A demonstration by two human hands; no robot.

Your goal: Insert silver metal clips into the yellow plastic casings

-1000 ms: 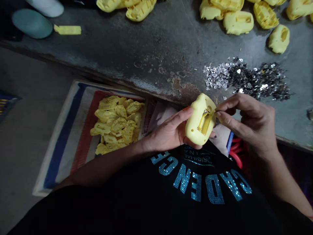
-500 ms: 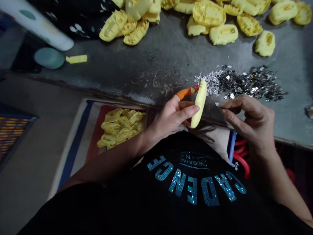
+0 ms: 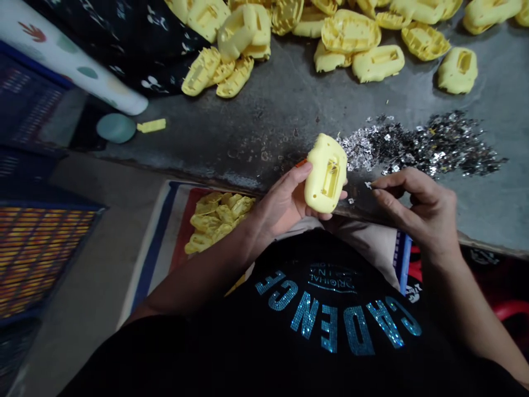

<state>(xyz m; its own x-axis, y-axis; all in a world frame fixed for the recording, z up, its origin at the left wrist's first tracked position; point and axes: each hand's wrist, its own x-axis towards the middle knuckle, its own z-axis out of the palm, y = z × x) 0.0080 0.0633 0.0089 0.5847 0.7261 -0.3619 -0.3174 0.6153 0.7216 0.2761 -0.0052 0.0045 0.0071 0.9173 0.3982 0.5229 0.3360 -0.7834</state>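
My left hand (image 3: pixel 281 207) is shut around a pale yellow moulded plastic shell (image 3: pixel 326 173), its rectangular slot facing up. An orange finger cot (image 3: pixel 301 163) shows behind the shell on one finger. A little to the right, my right hand (image 3: pixel 417 207) pinches a tiny silver metal piece (image 3: pixel 368 185) between thumb and forefinger, apart from the shell. Just beyond that hand lies a heap of small silver metal pieces (image 3: pixel 417 146) on the grey metal bench (image 3: pixel 256 116).
More yellow shells (image 3: pixel 378 62) lie heaped along the far side of the worn bench. Below its near edge, a striped cloth (image 3: pixel 165 237) holds darker yellow parts (image 3: pixel 217 218). A patterned fabric roll (image 3: pixel 82 71) lies at the upper left, and red tubing (image 3: pixel 512 310) shows at the lower right.
My left hand has turned the shell from edge-on to slot-up. My right hand stays apart from it. The view has shifted, bringing more of the far bench into sight.
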